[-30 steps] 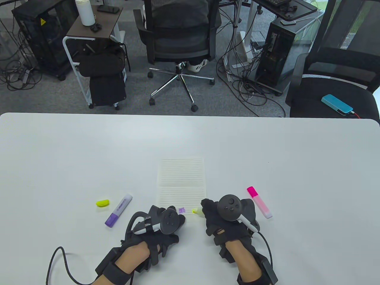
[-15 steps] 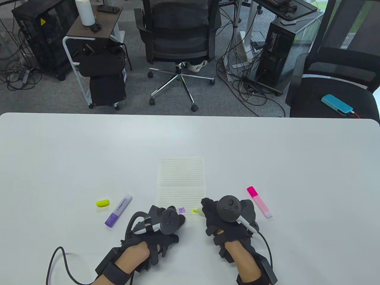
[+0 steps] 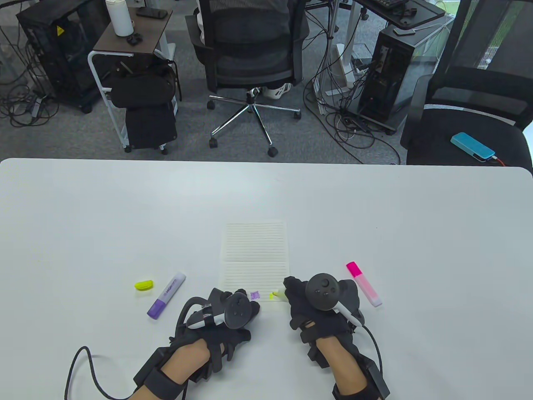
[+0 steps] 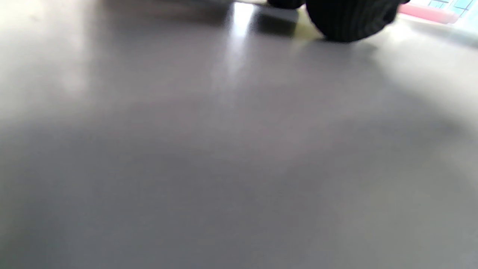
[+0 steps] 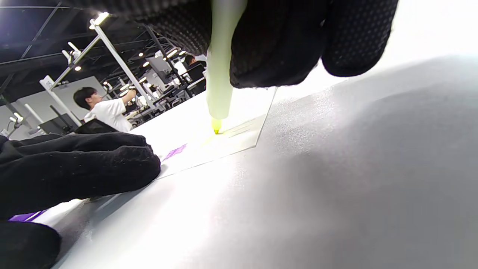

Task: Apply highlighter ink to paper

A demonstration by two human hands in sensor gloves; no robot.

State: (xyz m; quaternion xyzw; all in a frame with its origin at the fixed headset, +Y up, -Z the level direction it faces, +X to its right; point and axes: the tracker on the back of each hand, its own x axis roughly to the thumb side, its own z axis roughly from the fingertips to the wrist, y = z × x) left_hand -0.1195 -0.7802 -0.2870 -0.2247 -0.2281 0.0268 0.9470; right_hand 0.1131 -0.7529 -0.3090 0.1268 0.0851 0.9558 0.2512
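A lined paper sheet point(image 3: 256, 250) lies on the white table point(image 3: 374, 216). My right hand point(image 3: 310, 298) grips an uncapped yellow highlighter point(image 5: 220, 74) with its tip on the paper's near edge, beside a yellow mark point(image 3: 272, 295) and a purple mark point(image 3: 255, 295). My left hand point(image 3: 233, 310) rests on the paper's near left corner, fingers flat; it also shows in the right wrist view point(image 5: 74, 164). The left wrist view is blurred table surface.
A yellow cap point(image 3: 144, 285) and a capped purple highlighter point(image 3: 166, 295) lie left of the paper. A capped pink highlighter point(image 3: 363, 284) lies right of my right hand. Office chairs and computers stand beyond the table's far edge.
The highlighter tip has shifted slightly along the paper's near edge and the yellow mark looks a little larger. My left hand has not moved.
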